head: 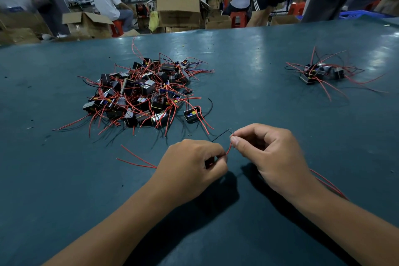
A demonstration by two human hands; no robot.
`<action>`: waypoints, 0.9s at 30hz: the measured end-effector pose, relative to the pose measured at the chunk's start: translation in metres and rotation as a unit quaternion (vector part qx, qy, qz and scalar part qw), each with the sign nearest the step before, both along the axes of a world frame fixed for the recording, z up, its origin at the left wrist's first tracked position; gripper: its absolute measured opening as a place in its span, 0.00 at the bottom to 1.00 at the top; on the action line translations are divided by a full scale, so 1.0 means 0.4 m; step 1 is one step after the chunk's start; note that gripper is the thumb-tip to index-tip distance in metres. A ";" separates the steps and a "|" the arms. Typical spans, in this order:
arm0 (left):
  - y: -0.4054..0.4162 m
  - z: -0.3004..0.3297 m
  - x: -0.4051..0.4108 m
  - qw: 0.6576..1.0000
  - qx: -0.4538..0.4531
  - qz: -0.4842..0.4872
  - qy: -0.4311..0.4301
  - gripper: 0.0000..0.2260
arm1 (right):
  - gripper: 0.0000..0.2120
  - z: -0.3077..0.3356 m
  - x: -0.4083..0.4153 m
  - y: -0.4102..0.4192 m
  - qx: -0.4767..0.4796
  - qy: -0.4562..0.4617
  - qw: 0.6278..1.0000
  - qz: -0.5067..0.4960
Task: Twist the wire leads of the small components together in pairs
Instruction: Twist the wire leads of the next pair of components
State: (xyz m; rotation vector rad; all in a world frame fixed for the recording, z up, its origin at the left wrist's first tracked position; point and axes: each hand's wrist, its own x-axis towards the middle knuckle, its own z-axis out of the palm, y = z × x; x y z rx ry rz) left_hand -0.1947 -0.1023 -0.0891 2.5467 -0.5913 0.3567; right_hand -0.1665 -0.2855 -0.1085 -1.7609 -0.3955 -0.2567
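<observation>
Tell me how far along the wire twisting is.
Done, it seems: a small group set apart at far right. In hand: the left hand grips a component, the right hand pinches its red wire and black wire tips together. Left: the big pile, most of the job.

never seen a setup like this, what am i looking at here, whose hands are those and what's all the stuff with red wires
There is no machine here, only one picture from a camera worn on a person's head, looking forward and down at their own two bare hands over a dark teal table.

The left hand grips a small dark component, mostly hidden in its fingers. The right hand pinches the tips of a red lead and a black lead together, apparently to twist them.

On the table, a big pile of small boxy components with red and black leads lies to the left, and a smaller group lies far right. Which pile is finished cannot be told.

Behind the table are cardboard boxes and other people.
</observation>
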 end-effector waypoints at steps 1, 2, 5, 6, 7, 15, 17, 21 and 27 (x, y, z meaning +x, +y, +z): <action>0.000 0.000 0.000 1.000 -0.003 -0.002 -0.009 0.12 | 0.04 0.000 0.000 -0.001 0.001 0.000 1.000 -0.002; 0.000 0.001 0.000 1.000 -0.014 -0.003 -0.021 0.11 | 0.04 0.001 0.001 -0.001 0.003 0.001 1.000 -0.002; -0.011 0.003 0.005 0.996 -0.076 -0.003 -0.053 0.08 | 0.04 0.007 0.000 -0.003 0.009 0.001 1.000 0.011; -0.014 0.001 0.007 0.994 -0.094 -0.002 -0.058 0.07 | 0.04 0.009 0.000 -0.003 0.012 0.000 1.000 0.014; -0.018 -0.002 0.010 0.992 -0.110 -0.001 -0.059 0.07 | 0.04 0.010 0.000 -0.003 0.014 0.001 1.000 0.015; -0.011 -0.015 0.017 0.984 -0.162 0.006 -0.076 0.08 | 0.05 0.012 0.002 -0.013 -0.002 0.024 0.999 0.023; -0.010 -0.016 0.018 0.983 -0.164 0.004 -0.079 0.08 | 0.05 0.009 0.003 -0.009 0.026 0.037 0.999 0.025; -0.010 -0.017 0.017 0.984 -0.156 0.002 -0.087 0.08 | 0.05 0.006 0.006 -0.007 0.050 0.045 0.997 0.028; -0.008 -0.016 0.017 0.983 -0.157 -0.002 -0.097 0.08 | 0.05 0.006 0.001 -0.006 0.029 0.020 0.999 0.033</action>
